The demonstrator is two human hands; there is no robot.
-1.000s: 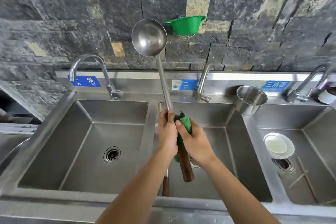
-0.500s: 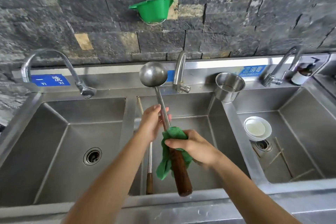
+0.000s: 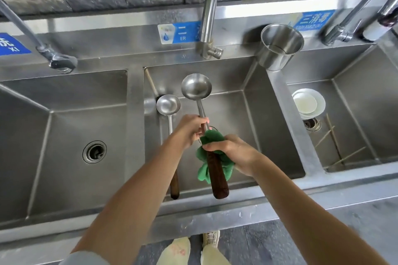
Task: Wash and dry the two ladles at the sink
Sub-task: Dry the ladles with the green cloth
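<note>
**As the ladle drops back over the sink, the cloth reaches its handle**

Whereas 1 second ago the held ladle stood tall against the stone wall, its bowl well above the taps, it now leans low over the middle basin, with the bowl near the basin's back wall and below the tap. Both hands have come down with it. The left hand has its fingers curled round the bare metal shaft and steadies it. The right hand grips the green cloth, which is bunched round the top of the wooden handle, where wood meets steel. The rest of the handle sticks out below the cloth, pointing toward the front edge of the sink.

No water is running from the tap. I judge this to be the drying wipe on the first of the 2 ladles, with the cloth working its way down toward the handle's end. Lowering the ladle also suggests it may soon be put down.

The second ladle lies in the same basin, along its left side, bowl toward the back and dark handle toward the front. Neither hand touches it, so about half the job appears to remain.
</note>
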